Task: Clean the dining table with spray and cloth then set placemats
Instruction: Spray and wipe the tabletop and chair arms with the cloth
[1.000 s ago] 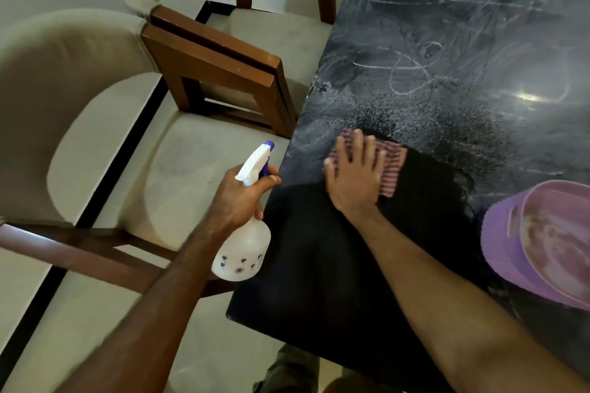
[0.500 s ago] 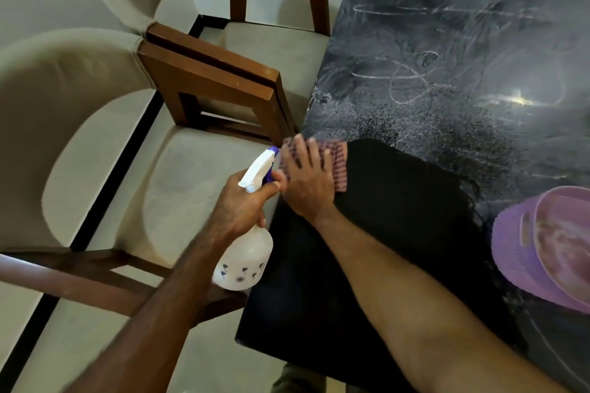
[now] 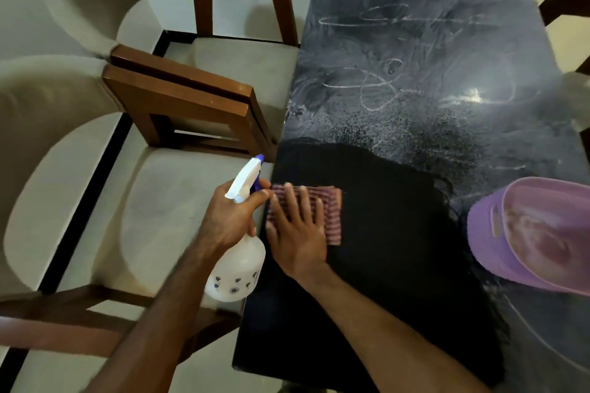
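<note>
While the right hand (image 3: 295, 226) presses flat on the cloth (image 3: 332, 217), wiping is underway. Left hand (image 3: 228, 217) grips the spray bottle (image 3: 238, 268). Next, sweep toward the dusty far table (image 3: 431, 73).

Two cushioned wooden chairs (image 3: 178, 124) side by side, purple plastic basket (image 3: 536, 236) at right edge

2 bare forearms, no sleeves, each hand (image 3: 295, 234) ringless.
</note>
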